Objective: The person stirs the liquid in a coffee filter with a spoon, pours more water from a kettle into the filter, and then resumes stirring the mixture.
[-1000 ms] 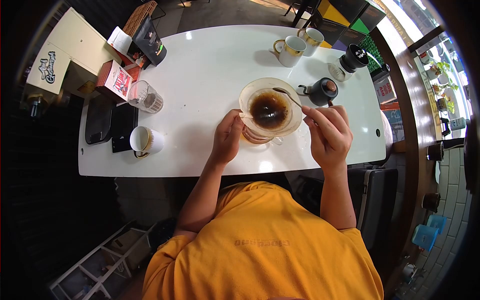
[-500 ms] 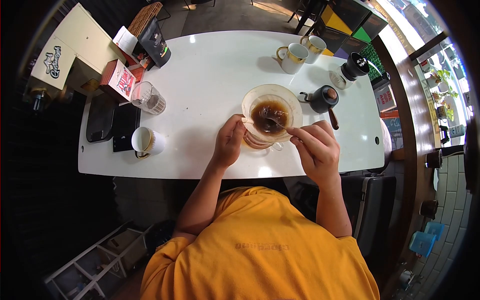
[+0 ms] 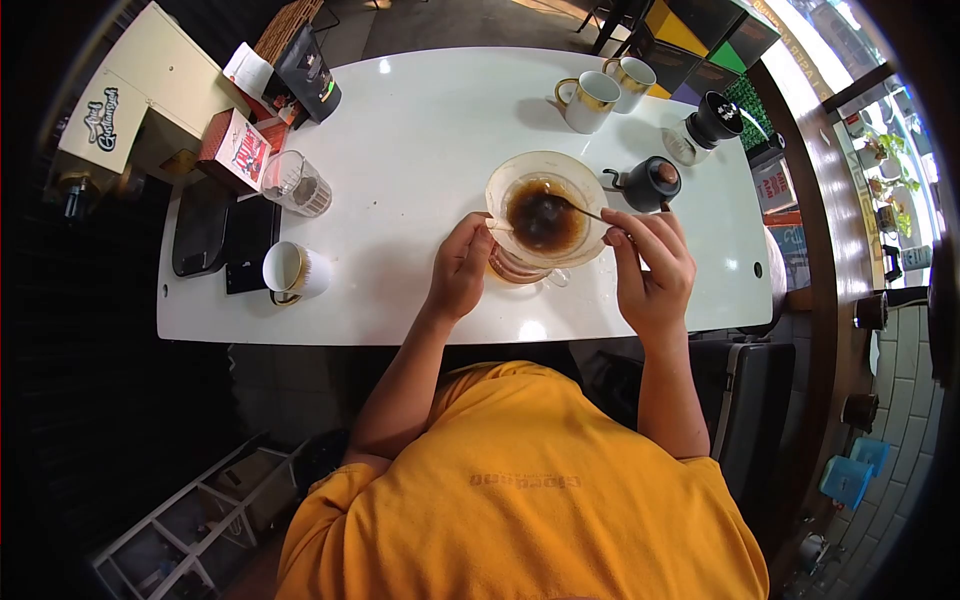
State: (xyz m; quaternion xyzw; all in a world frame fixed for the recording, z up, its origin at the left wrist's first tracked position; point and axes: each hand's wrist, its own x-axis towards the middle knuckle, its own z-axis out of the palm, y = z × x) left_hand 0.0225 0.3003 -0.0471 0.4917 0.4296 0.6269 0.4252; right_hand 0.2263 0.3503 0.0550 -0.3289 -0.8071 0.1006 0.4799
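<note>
A coffee dripper lined with a paper filter (image 3: 503,185) sits on a glass server (image 3: 515,271) near the front of the table. Dark brown coffee slurry (image 3: 540,228) fills its lower part. With fingers closed, my left hand (image 3: 460,270) grips a pale tab at the dripper's left side. My right hand (image 3: 657,268) pinches the handle of a thin metal spoon (image 3: 583,209) on the right; its bowl end dips into the coffee. Just beyond the right hand stands a black gooseneck kettle (image 3: 652,184).
Two white-and-gold mugs (image 3: 588,104) and a coffee grinder (image 3: 715,120) stand at the back right of the white table (image 3: 400,130). To the left are a clear glass (image 3: 297,184), another mug (image 3: 297,272), a black scale (image 3: 253,240), a red box (image 3: 236,145) and a black bag (image 3: 307,75).
My right hand has moved up and slightly right, and the spoon has swept to the far right of the coffee. My left hand keeps its grip. The view has shifted slightly.
</note>
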